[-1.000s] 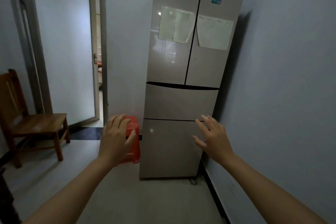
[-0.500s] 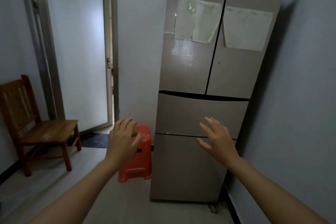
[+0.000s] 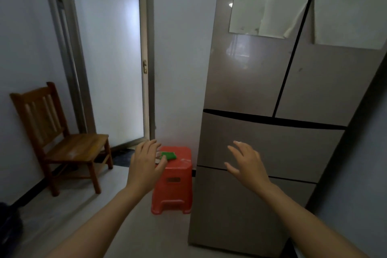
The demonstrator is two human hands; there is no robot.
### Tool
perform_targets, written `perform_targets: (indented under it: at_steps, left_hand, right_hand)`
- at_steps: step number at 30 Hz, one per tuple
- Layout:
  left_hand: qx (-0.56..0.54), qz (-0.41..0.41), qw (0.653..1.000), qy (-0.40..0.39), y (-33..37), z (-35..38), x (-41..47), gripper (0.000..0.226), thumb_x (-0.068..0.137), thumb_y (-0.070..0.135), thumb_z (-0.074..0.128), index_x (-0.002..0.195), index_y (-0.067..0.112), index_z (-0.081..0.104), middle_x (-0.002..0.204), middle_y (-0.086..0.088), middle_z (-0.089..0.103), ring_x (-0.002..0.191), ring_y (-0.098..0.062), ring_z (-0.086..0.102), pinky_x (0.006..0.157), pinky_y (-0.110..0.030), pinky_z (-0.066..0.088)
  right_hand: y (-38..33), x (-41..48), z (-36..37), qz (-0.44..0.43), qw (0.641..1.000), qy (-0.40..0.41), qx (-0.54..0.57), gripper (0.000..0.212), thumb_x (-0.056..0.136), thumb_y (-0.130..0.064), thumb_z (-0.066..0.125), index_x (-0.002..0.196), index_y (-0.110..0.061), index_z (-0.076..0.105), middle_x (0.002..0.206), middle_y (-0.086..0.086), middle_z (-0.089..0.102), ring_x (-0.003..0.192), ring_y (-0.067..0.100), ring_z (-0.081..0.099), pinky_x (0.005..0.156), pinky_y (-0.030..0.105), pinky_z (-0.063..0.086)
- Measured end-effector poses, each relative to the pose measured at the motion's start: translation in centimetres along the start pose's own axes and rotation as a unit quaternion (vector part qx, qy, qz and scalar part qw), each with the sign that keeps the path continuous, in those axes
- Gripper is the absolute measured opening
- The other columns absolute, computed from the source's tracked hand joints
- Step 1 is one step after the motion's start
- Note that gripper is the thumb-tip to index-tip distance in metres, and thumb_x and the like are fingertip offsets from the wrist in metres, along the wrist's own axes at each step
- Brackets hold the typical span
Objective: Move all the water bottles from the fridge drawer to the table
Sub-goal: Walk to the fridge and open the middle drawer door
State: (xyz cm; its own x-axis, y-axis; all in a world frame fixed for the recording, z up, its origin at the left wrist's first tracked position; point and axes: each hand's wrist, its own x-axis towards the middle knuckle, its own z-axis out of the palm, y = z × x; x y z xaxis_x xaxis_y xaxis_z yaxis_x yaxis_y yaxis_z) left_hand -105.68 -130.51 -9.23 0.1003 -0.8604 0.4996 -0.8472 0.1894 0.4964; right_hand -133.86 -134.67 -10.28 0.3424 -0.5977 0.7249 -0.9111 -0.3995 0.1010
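stool just left of fridge; chair farther left, by the wall

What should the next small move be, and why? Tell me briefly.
Probably reach the right hand up to the dark gap along the top of the upper drawer and pull. It and the lower drawer look shut, no bottles show, and both the right hand and the left hand are open, holding nothing.
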Motion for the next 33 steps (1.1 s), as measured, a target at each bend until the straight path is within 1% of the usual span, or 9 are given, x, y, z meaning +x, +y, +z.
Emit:
perform_targets:
  at_steps: [3,7,11,17,21,23,28,31,33]
  left_hand:
    - [-0.015,-0.007,1.000,-0.010,-1.2,1.4,2.9,0.060,0.079,0.041,0.037,0.126,0.006,0.049,0.133,-0.012,0.049,0.127,-0.026,0.038,0.105,-0.042,0.031]
    - [-0.033,-0.006,0.999,-0.008,-3.5,3.8,8.4,0.062,0.080,0.045,0.036,0.125,0.005,0.051,0.131,-0.013,0.051,0.126,-0.026,0.040,0.103,-0.041,0.033]
    - [-0.068,-0.026,0.997,-0.018,-5.0,6.5,13.8,0.041,0.090,0.026,0.051,0.126,0.007,0.050,0.133,-0.012,0.049,0.127,-0.025,0.038,0.105,-0.039,0.032]
    - [-0.113,0.002,0.992,-0.055,-5.5,10.5,18.8,0.067,0.077,0.049,0.031,0.124,0.007,0.052,0.130,-0.012,0.051,0.124,-0.025,0.040,0.104,-0.036,0.031]
    - [-0.136,-0.024,0.985,-0.106,-6.6,13.8,20.9,0.050,0.085,0.040,0.042,0.125,0.011,0.049,0.128,-0.008,0.050,0.120,-0.022,0.044,0.099,-0.035,0.035]
    - [-0.158,-0.036,0.979,-0.123,-6.6,15.2,21.6,0.058,0.080,0.045,0.036,0.123,0.009,0.050,0.124,-0.010,0.053,0.117,-0.025,0.047,0.096,-0.033,0.036]
    - [-0.177,-0.045,0.971,-0.155,-5.7,19.6,24.2,0.038,0.091,0.021,0.050,0.127,0.008,0.046,0.129,-0.009,0.051,0.120,-0.022,0.046,0.099,-0.032,0.035]
    - [-0.215,-0.057,0.958,-0.180,-4.4,21.5,25.5,0.041,0.091,0.019,0.050,0.131,0.010,0.043,0.130,-0.008,0.050,0.119,-0.020,0.046,0.099,-0.032,0.038]
    - [-0.231,-0.059,0.950,-0.204,-3.8,22.7,26.8,0.045,0.090,0.018,0.051,0.133,0.011,0.041,0.133,-0.008,0.049,0.118,-0.019,0.047,0.100,-0.033,0.040]
  right_hand:
    - [0.7,1.9,2.7,-0.005,1.000,-0.010,-0.011,0.056,0.055,-0.026,0.087,0.102,-0.004,0.067,0.106,0.018,0.066,0.098,0.033,0.064,0.072,0.044,0.053]
    - [2.3,6.1,6.6,-0.008,0.999,-0.007,-0.037,0.055,0.051,-0.027,0.089,0.098,-0.006,0.069,0.100,0.015,0.068,0.093,0.031,0.066,0.069,0.041,0.054]
    - [3.6,10.0,10.2,0.008,0.998,-0.012,-0.063,0.055,0.047,-0.031,0.089,0.094,-0.008,0.070,0.095,0.011,0.069,0.088,0.027,0.068,0.064,0.037,0.054]
    - [5.1,13.2,15.7,0.066,0.994,-0.040,-0.075,0.049,0.053,-0.036,0.085,0.091,-0.008,0.071,0.092,0.010,0.069,0.084,0.026,0.068,0.061,0.036,0.054]
    - [6.3,13.3,18.5,0.098,0.991,-0.055,-0.079,0.051,0.050,-0.022,0.089,0.093,-0.004,0.070,0.099,0.020,0.067,0.091,0.034,0.066,0.067,0.042,0.054]
    - [6.9,13.5,19.1,0.108,0.990,-0.055,-0.079,0.050,0.051,-0.019,0.088,0.095,-0.002,0.069,0.102,0.022,0.066,0.095,0.036,0.065,0.071,0.044,0.054]
    - [9.4,14.2,21.2,0.099,0.991,-0.060,-0.067,0.050,0.054,-0.016,0.086,0.098,0.000,0.068,0.104,0.023,0.065,0.096,0.036,0.065,0.073,0.044,0.053]
    - [10.8,13.5,22.3,0.074,0.994,-0.052,-0.065,0.033,0.082,-0.025,0.058,0.102,-0.001,0.066,0.104,0.021,0.066,0.096,0.034,0.065,0.074,0.043,0.054]
    - [11.4,13.5,22.9,0.075,0.993,-0.065,-0.061,0.042,0.085,-0.031,0.039,0.108,-0.004,0.062,0.105,0.019,0.066,0.096,0.033,0.065,0.074,0.043,0.055]
